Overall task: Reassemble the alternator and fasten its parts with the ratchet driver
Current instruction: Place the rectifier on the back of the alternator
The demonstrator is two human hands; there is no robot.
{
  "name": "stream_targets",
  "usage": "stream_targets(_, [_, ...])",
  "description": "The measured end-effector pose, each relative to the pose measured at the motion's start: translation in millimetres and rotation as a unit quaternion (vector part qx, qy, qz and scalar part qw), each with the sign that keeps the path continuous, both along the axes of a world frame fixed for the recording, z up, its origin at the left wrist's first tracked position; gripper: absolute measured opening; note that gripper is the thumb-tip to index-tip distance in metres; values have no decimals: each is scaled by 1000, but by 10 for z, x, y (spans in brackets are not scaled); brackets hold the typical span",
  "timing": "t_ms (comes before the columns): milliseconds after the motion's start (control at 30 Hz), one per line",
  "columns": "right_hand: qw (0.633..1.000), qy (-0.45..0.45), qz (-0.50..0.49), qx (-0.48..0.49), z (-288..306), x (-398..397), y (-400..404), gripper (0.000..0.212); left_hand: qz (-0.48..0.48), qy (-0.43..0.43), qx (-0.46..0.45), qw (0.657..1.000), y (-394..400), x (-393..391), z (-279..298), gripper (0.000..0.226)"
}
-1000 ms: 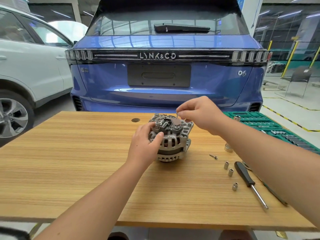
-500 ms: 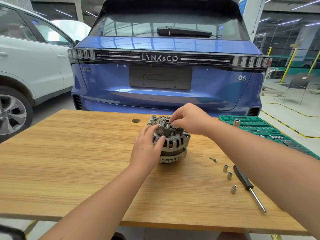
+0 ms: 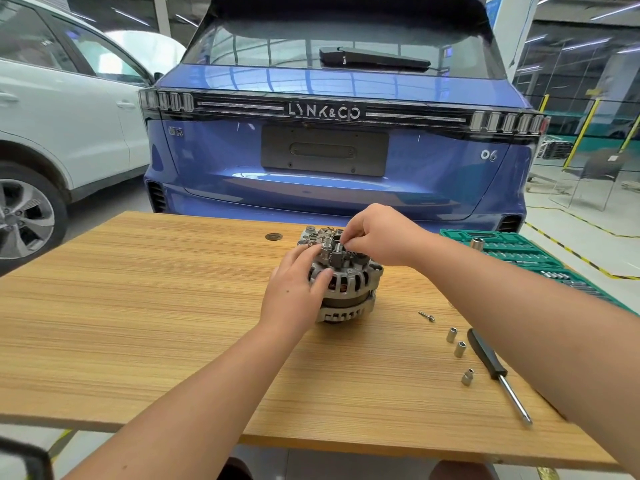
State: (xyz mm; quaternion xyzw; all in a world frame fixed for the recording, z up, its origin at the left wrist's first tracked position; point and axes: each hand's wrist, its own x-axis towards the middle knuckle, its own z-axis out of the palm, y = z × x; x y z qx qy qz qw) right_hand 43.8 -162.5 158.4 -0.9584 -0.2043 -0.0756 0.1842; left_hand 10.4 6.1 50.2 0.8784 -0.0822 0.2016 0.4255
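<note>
On top of the alternator, the right hand has its fingertips drawn together over the rear fittings, apparently pinching a small fastener, though the part itself is too small and too covered to name. The left hand wraps the near side of the housing, thumb on the slotted rim and fingers curled up to the top edge, steadying it.

Standing on end near the middle of the counter, the alternator looks to be a dense, rigid metal casting, so it should sit firm but be heavy to lift; the ribbed outer shell is the safe place to take hold, not the terminal post or the thin pieces on top, which could bend. Loose hardware will be slippery and easily dropped.

To the right lie a screw, three small sockets and the black-handled driver. Further right, a green tool case is partly cut off by the right forearm.
</note>
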Motion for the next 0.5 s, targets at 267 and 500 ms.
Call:
stream_targets(267, [998,37,-41,38,-45,44,50,16,-2,-5,8,1000,9,0,-4,51])
stream_targets(500, [996,16,-59,58,-109,25,76,16,9,-18,22,1000,15,-6,-15,51])
